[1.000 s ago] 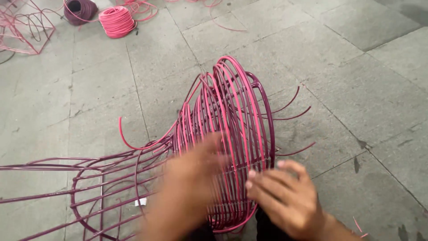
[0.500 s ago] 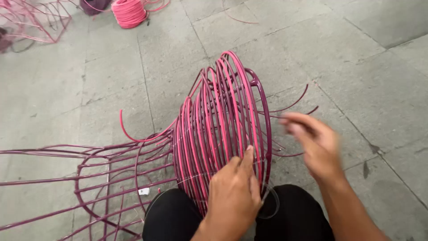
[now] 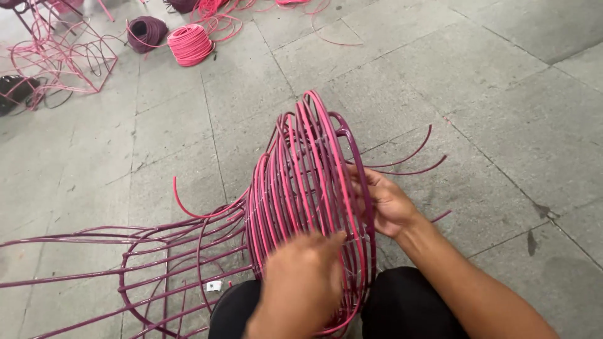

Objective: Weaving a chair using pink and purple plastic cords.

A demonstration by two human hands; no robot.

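A maroon wire chair frame [image 3: 144, 235] lies on its side on the grey paving, across my knees. Pink and maroon cords [image 3: 301, 169] are wound tightly over its rounded part. My left hand [image 3: 301, 282] is blurred and presses its fingertips against the wound cords at the near side; its grip cannot be made out. My right hand [image 3: 386, 201] reaches in from the right and curls its fingers around the maroon rim and the outermost cords. Loose maroon cord ends [image 3: 408, 160] stick out to the right beyond that hand.
A pink cord coil [image 3: 190, 44] and a dark maroon coil [image 3: 147, 31] lie at the back left, with loose pink cord trailing behind them. A pink wire frame [image 3: 56, 59] stands at the far left. My black trousers [image 3: 408, 301] show at the bottom edge.
My right hand has come back from the open air on the right onto the frame's rim. My left hand has slid lower on the wound cords. The view has tilted up.
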